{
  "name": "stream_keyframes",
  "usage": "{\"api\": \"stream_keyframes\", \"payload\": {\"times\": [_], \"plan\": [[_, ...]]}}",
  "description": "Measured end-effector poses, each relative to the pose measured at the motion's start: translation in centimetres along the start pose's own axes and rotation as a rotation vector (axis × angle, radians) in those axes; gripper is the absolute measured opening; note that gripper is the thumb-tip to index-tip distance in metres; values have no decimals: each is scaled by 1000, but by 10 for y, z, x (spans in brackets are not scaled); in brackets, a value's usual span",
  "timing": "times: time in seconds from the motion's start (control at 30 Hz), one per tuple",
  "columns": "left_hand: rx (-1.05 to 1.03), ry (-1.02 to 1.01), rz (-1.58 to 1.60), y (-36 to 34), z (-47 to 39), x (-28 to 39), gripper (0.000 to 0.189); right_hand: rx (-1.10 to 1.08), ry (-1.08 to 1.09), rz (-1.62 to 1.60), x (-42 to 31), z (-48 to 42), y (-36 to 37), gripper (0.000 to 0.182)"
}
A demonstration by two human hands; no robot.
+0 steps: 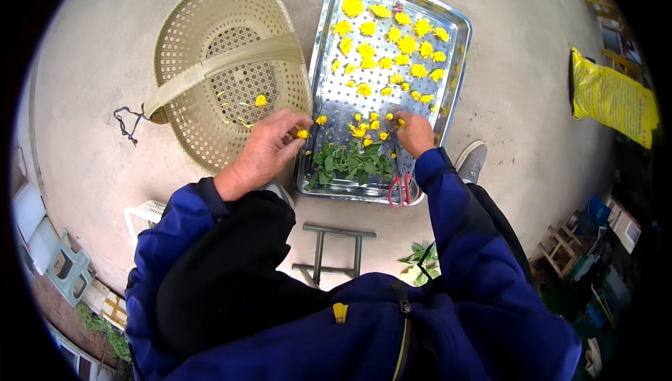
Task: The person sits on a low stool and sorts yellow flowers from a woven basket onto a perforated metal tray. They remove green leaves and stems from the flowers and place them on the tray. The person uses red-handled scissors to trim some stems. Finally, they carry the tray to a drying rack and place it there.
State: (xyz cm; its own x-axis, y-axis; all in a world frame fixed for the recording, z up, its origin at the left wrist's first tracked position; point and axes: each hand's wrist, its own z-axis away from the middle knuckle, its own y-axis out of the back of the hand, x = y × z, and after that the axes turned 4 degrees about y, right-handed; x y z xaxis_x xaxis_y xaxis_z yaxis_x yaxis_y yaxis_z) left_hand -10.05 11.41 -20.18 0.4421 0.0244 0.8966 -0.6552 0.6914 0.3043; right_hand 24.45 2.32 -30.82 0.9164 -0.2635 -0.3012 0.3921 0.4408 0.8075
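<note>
My left hand (pixel 270 142) pinches a small yellow flower head (pixel 302 133) between thumb and fingers, over the gap between a beige woven basket (pixel 184 29) and a perforated metal tray (pixel 321 40). On the tray's right side, my right hand (pixel 415 131) has its fingertips closed on another yellow flower (pixel 401 123). Many yellow flower heads (pixel 407 44) are spread over the tray, larger ones towards the far end. Green leafy stems (pixel 352 162) lie at its near end, beside scissors with red handles (pixel 403 191). One flower head (pixel 261 100) and some loose petals lie in the basket.
A green metal frame (pixel 338 233) stands on the floor between my legs, with leafy greens (pixel 424 260) to its right. A white plastic basket (pixel 144 217) is at the left, a yellow printed bag (pixel 611 97) at the right. My shoe (pixel 471 160) is beside the tray.
</note>
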Motion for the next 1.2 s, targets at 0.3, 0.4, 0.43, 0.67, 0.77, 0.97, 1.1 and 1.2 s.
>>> {"api": "stream_keyframes", "payload": {"times": [0.3, 0.4, 0.43, 0.67, 0.77, 0.97, 1.1, 1.2], "plan": [[501, 200, -113, 40, 8, -65, 34, 235, -5, -225, -52, 30, 13, 33], [370, 246, -363, 47, 11, -87, 36, 273, 60, -302, -65, 29, 11, 33], [332, 184, -425, 43, 10, -90, 37, 266, 72, -334, -70, 29, 10, 33], [21, 9, -852, 26, -31, -110, 29, 206, 100, -425, -95, 44, 9, 28], [-83, -20, -899, 34, -35, -116, 24, 187, 19, -452, -82, 51, 1, 29], [279, -45, -435, 29, -17, -76, 17, 246, -173, -389, -30, 63, -18, 32], [226, -119, -245, 8, -6, -8, 18, 342, -392, -388, 15, 76, -36, 34], [101, -215, -281, -6, -8, 3, 20, 290, -483, -302, 44, 88, -42, 30]]}}
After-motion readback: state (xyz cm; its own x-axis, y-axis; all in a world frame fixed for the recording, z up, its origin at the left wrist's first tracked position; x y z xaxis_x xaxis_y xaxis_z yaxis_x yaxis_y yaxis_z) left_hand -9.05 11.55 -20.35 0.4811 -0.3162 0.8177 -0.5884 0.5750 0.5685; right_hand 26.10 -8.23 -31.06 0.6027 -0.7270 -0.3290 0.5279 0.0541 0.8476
